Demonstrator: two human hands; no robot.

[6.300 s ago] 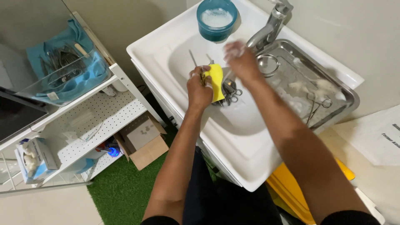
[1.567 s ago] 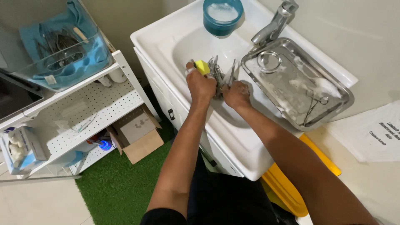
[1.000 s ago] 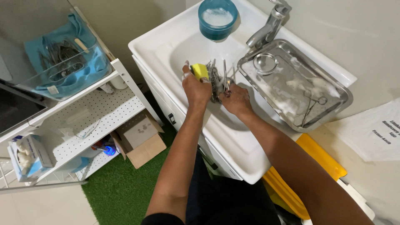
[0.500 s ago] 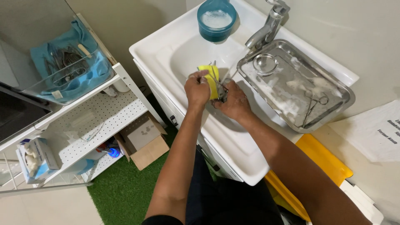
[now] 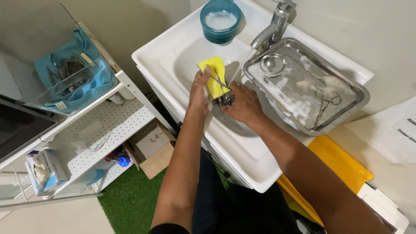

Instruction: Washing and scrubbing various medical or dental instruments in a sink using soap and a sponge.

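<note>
Scrubbing over the white rectangular ceramic sink (image 5: 260,151): left hand (image 5: 200,89) is closed around a yellow rectangular foam sponge (image 5: 213,76), pressing it against a bundle of slim steel scissor-type instruments (image 5: 224,96), which the right hand (image 5: 242,104) clamps by the ring-handle end. Bundle sits mid-basin, well inside the rim, so suds and runoff drop into the bowl rather than onto the floor. Right hand holding low on the handles leaves the shafts exposed to the sponge, as far as I can judge. Chrome lever tap (image 5: 274,27) stands at the back edge of the sink, spout aimed towards the hands; cannot tell if water is flowing. Shallow rectangular stainless steel tray (image 5: 346,86) rests across the right back corner of the sink, just beside the tap, foamy inside, with a small round steel cup (image 5: 273,64) and one more steel clamp (image 5: 326,103) lying in it, within reach of the right hand. Round blue plastic bowl of white foamy liquid (image 5: 220,18) sits on the back left edge, near the sponge hand. White perforated metal shelf rack (image 5: 108,130) stands left of the sink, carrying a clear plastic bin lined with blue cloth (image 5: 69,82), more instruments inside, kept well apart from the wet basin.
</note>
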